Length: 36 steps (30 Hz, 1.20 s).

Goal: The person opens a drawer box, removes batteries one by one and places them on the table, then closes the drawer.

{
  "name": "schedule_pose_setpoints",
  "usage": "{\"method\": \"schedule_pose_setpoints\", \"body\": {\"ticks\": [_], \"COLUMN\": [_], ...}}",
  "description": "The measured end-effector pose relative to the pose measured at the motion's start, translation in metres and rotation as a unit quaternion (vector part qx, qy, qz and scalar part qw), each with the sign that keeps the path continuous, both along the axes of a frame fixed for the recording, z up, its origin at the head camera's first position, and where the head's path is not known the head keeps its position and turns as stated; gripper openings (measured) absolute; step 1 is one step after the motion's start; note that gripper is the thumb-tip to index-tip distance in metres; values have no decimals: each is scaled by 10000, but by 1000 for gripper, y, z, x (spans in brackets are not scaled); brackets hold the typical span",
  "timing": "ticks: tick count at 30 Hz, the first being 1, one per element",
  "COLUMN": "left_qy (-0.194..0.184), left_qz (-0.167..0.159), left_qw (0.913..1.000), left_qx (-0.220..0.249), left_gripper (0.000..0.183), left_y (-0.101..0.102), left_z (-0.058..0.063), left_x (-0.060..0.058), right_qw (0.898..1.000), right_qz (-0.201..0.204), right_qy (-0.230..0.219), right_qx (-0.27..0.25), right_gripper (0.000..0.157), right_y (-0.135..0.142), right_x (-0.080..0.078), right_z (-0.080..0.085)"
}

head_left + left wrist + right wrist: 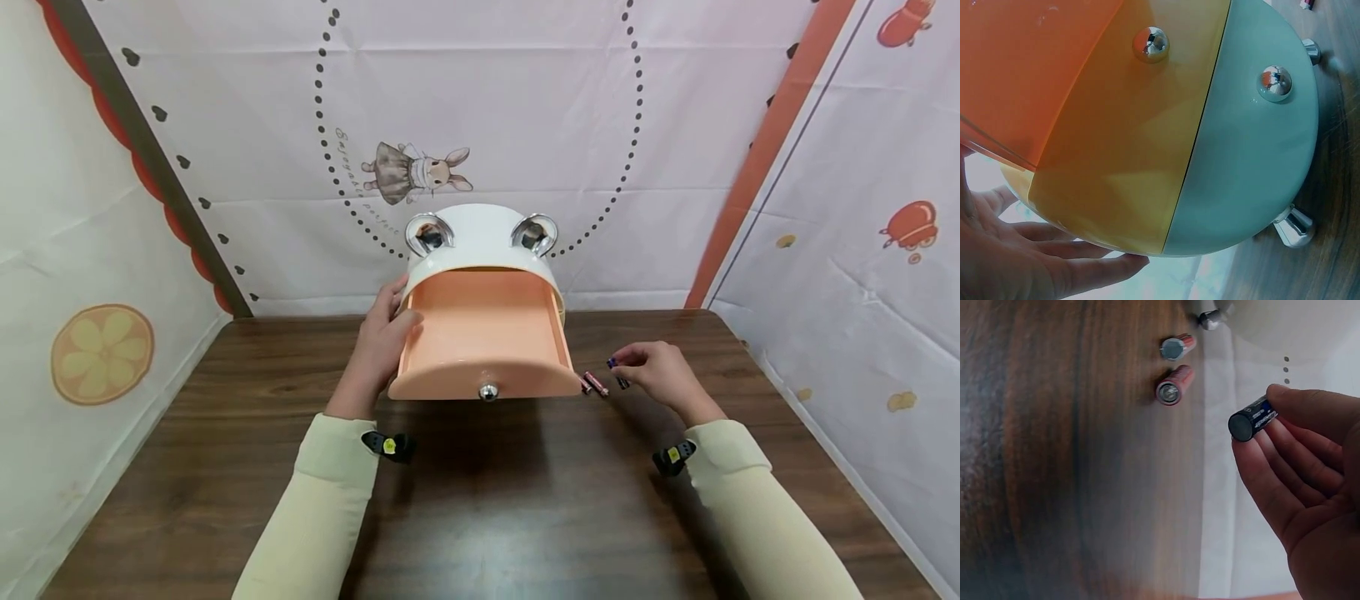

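A frog-like drawer cabinet (480,242) with silver-rimmed eyes stands at the table's far side. Its top orange drawer (483,321) is pulled out, and no contents show inside. My left hand (378,346) rests against the cabinet's left side, thumb at the drawer's side edge; the left wrist view has its fingers (1100,272) stretched along the curved side. To the right, my right hand (660,375) pinches a dark blue and black battery (1254,420) between thumb and fingers. Two red batteries, one (1174,385) beside the other (1177,347), lie on the table near the cabinet.
Below the top drawer are a yellow drawer front (1129,144) and a green one (1247,150), each with a round silver knob. Silver feet (1294,226) hold the cabinet off the wooden table (480,517). A printed white cloth (480,100) hangs behind.
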State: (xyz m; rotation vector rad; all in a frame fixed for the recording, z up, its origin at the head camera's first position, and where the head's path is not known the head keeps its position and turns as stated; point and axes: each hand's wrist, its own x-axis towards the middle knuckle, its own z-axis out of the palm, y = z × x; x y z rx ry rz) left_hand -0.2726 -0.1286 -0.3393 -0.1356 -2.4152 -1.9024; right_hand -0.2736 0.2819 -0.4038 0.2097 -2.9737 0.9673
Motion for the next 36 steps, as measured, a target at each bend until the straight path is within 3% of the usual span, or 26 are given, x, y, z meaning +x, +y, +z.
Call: {"method": "schedule_pose_setpoints", "body": {"ticks": [6,12,36], "left_qy": [-39,-70,-91], "left_qz": [1,-23,20], "left_qw": [10000,9998,9999], "left_qx": [80,205,124], "left_gripper": [66,66,64], "left_y": [0,1,-1], "left_z": [3,1,1], "left_x": [-2,0,-2], "right_qw": [9998,9992,9971], "right_qz": [85,199,399], "right_qy": [91,-92,-214], "right_qx": [178,344,610], "right_gripper": [22,19,18], "right_y": [0,1,-5], "right_x": [-5,-9,-16], "right_z": [-3,-12,-21]}}
